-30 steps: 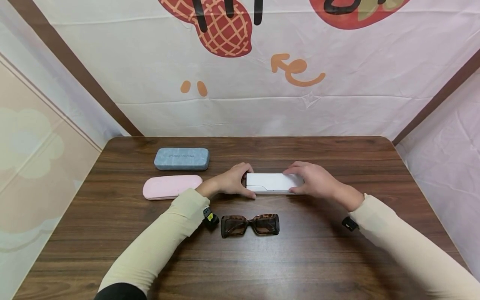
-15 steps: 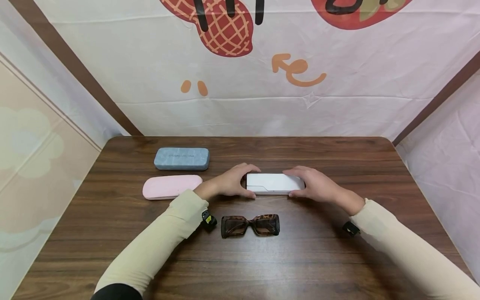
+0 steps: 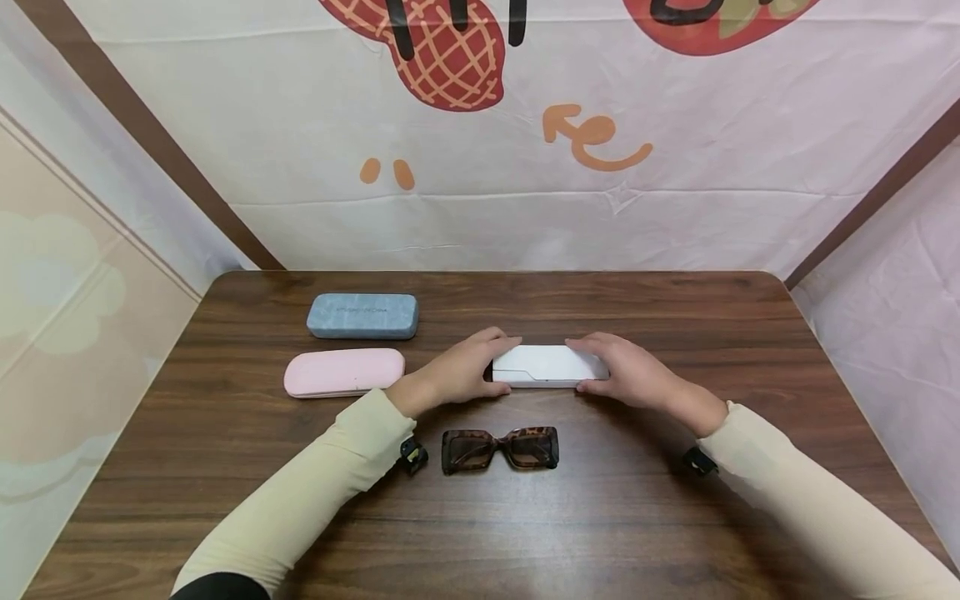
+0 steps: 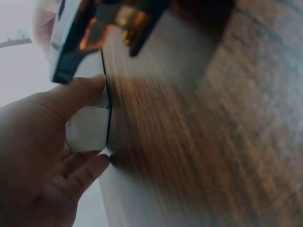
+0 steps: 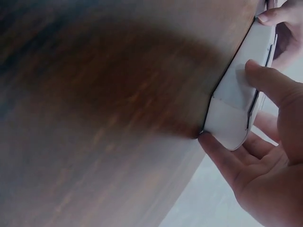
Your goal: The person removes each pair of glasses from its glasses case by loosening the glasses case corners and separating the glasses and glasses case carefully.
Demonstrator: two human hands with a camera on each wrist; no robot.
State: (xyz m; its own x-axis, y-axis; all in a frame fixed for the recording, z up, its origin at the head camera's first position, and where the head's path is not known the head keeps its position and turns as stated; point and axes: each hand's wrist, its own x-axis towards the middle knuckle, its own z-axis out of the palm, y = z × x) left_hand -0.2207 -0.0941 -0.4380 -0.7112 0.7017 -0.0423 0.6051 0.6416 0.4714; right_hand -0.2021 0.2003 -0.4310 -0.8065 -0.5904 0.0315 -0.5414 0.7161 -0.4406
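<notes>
A white glasses case lies on the wooden table, its long side facing the person. My left hand grips its left end, thumb on the near side and fingers at the far side. At the right end, my right hand holds it the same way. The right wrist view has the right thumb pressed on the side of the white glasses case, with fingers curled around its end. Closer to the person rest tortoiseshell sunglasses, lenses upright and temples folded behind.
A pink glasses case lies beside the left wrist, and a blue glasses case sits behind it. A printed cloth hangs behind the table's far edge.
The left fingers have shifted slightly onto the case's far edge, and the left forearm has moved a little left. The case and sunglasses have stayed in place.
</notes>
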